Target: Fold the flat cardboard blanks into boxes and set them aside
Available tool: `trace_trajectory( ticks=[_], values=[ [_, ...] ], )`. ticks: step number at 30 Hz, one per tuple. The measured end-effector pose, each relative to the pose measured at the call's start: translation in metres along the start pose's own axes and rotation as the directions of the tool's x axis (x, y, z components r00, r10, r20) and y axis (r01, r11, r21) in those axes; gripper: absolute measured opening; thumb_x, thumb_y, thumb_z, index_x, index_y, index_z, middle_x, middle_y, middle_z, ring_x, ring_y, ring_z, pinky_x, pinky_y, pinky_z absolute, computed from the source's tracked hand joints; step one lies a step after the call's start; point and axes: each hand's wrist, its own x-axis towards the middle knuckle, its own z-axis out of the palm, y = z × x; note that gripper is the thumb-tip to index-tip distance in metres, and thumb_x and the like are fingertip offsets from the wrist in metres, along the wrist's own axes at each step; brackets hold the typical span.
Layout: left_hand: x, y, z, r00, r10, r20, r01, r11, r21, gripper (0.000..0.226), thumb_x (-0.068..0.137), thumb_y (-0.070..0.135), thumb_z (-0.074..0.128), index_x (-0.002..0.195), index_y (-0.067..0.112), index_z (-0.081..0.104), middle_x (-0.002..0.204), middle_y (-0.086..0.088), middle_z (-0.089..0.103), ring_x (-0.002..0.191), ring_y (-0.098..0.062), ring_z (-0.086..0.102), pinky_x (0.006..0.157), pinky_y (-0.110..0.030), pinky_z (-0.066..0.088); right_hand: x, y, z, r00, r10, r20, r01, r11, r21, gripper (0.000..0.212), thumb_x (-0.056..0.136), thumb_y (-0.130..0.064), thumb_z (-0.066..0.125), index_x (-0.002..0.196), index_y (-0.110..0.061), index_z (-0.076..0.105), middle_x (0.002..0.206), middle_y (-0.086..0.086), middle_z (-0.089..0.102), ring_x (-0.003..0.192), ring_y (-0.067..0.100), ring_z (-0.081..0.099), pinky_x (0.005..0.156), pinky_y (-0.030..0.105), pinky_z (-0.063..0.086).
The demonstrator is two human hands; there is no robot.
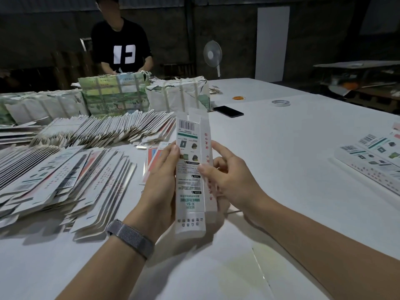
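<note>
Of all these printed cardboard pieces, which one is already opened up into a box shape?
The tall box held upright between the left hand and right hand. It shows two faces; the heaps of blanks on the left lie flat.

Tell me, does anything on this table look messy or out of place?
The flat blanks on the left lie in slumped, fanned-out heaps rather than square stacks. A black phone and a tape roll lie loose on the table.

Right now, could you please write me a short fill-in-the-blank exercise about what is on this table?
1. Both hands, left hand and right hand, hold one long ____ above the table.
2. The left wrist wears a grey ____.
3. The black phone lies ____ on the table.
4. The heaps of flat blanks lie to the person's ____.

Missing words: box; band; flat; left
</note>
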Motion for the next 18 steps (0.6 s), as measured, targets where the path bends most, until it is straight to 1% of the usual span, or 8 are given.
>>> trace_trajectory(
  ticks=[2, 4, 8, 11, 12, 14, 16, 18],
  values=[
    [-0.002, -0.002, 0.003, 0.998, -0.036, 0.057, 0.037, 0.999, -0.024, 0.056, 0.090, 0.057, 0.049, 0.134, 0.025, 0.060, 0.119, -0.015, 0.073, 0.101, -0.035, 0.074, 0.072, -0.042, 0.063, -0.001, 0.000, 0.000, 1.000, -0.009, -0.005, 0.009, 1.000, -0.018, 0.040, 0.090, -0.033, 0.066, 0.108, -0.062, 0.045, 0.071, -0.020, 0.068, 0.067, 0.003, 0.069, 0.056, 0.016, 0.051],
    [-0.003, -0.003, 0.004, 0.994, -0.058, 0.092, 0.060, 0.998, -0.024, 0.061, 0.086, 0.060, 0.048, 0.136, 0.026, 0.059, 0.120, -0.017, 0.072, 0.103, -0.035, 0.073, 0.073, -0.040, 0.062, -0.002, -0.001, -0.002, 1.000, -0.007, -0.006, 0.007, 1.000, -0.030, 0.038, 0.091, -0.033, 0.067, 0.108, -0.059, 0.045, 0.067, -0.020, 0.067, 0.061, 0.001, 0.067, 0.057, 0.016, 0.051],
    [-0.003, -0.003, 0.004, 0.990, -0.044, 0.136, 0.053, 0.996, -0.066, 0.051, 0.096, 0.056, 0.044, 0.137, 0.027, 0.056, 0.122, -0.020, 0.070, 0.103, -0.037, 0.073, 0.077, -0.044, 0.062, -0.004, -0.003, -0.002, 1.000, 0.027, 0.013, -0.026, 0.999, -0.045, 0.041, 0.095, -0.034, 0.066, 0.126, -0.047, 0.043, 0.077, -0.011, 0.075, 0.069, 0.010, 0.073, 0.060, 0.023, 0.056],
    [-0.003, -0.006, 0.006, 0.987, -0.026, 0.159, 0.040, 0.996, -0.084, 0.057, 0.095, 0.059, 0.041, 0.138, 0.026, 0.057, 0.121, -0.019, 0.071, 0.102, -0.035, 0.073, 0.076, -0.042, 0.063, -0.006, -0.005, 0.000, 0.999, 0.040, 0.022, -0.038, 0.996, -0.080, 0.051, 0.091, -0.043, 0.066, 0.137, -0.045, 0.043, 0.087, -0.001, 0.077, 0.078, 0.018, 0.076, 0.065, 0.032, 0.060],
    [-0.003, -0.006, 0.007, 0.988, -0.041, 0.148, 0.054, 0.995, -0.084, 0.060, 0.095, 0.062, 0.038, 0.139, 0.026, 0.057, 0.120, -0.019, 0.072, 0.099, -0.034, 0.074, 0.072, -0.041, 0.063, -0.007, -0.005, 0.002, 0.999, 0.031, 0.030, -0.028, 0.995, -0.093, 0.048, 0.088, -0.048, 0.066, 0.130, -0.055, 0.045, 0.087, 0.003, 0.077, 0.078, 0.021, 0.076, 0.066, 0.036, 0.062],
    [-0.004, -0.006, 0.008, 0.989, -0.085, 0.124, 0.096, 0.992, -0.081, 0.072, 0.088, 0.068, 0.036, 0.141, 0.024, 0.056, 0.116, -0.019, 0.073, 0.092, -0.031, 0.076, 0.064, -0.037, 0.061, -0.010, -0.006, 0.006, 0.999, 0.008, 0.044, -0.003, 0.993, -0.115, 0.034, 0.081, -0.057, 0.063, 0.101, -0.078, 0.047, 0.085, 0.011, 0.075, 0.078, 0.028, 0.075, 0.069, 0.048, 0.063],
    [-0.003, -0.007, 0.008, 0.988, -0.097, 0.117, 0.106, 0.992, -0.075, 0.075, 0.086, 0.068, 0.036, 0.142, 0.022, 0.055, 0.116, -0.019, 0.074, 0.090, -0.030, 0.076, 0.063, -0.037, 0.061, -0.011, -0.005, 0.008, 0.999, -0.009, 0.039, 0.014, 0.994, -0.113, 0.029, 0.076, -0.062, 0.062, 0.086, -0.084, 0.046, 0.082, 0.012, 0.074, 0.077, 0.029, 0.074, 0.070, 0.052, 0.061],
    [-0.002, -0.007, 0.007, 0.989, -0.086, 0.123, 0.097, 0.992, -0.085, 0.064, 0.097, 0.062, 0.033, 0.143, 0.022, 0.055, 0.120, -0.018, 0.073, 0.101, -0.033, 0.074, 0.074, -0.043, 0.063, -0.010, -0.004, 0.007, 0.999, -0.017, 0.029, 0.019, 0.995, -0.093, 0.029, 0.073, -0.064, 0.062, 0.085, -0.085, 0.045, 0.080, 0.005, 0.075, 0.075, 0.023, 0.075, 0.067, 0.046, 0.063]
  ],
)
